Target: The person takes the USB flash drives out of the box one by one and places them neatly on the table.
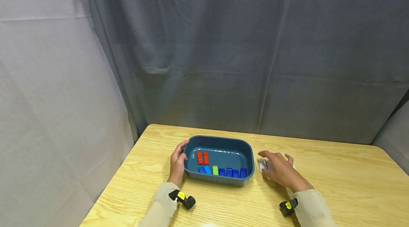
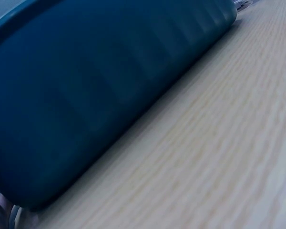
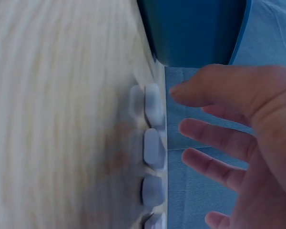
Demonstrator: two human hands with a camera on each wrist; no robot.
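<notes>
A dark teal plastic basin (image 1: 217, 180) stands on the table, its side wall (image 2: 109, 71) filling much of the left wrist view. My left hand (image 1: 176, 166) grips its left rim, thumb on the near side of the edge. Just right of the basin, my right hand (image 1: 280, 171) hovers over small white blocks (image 1: 262, 166) with rounded ends. In the right wrist view these blocks (image 3: 153, 145) form a row, and my spread fingers (image 3: 214, 136) stay apart from them. The hand hides part of the row in the head view.
Inside the basin lie two red blocks (image 1: 199, 158), two light blue blocks (image 1: 207, 169), one green block (image 1: 215, 170) and several dark blue blocks (image 1: 229, 172). The wooden table (image 1: 345, 173) ends at a grey curtain (image 1: 204, 77) behind.
</notes>
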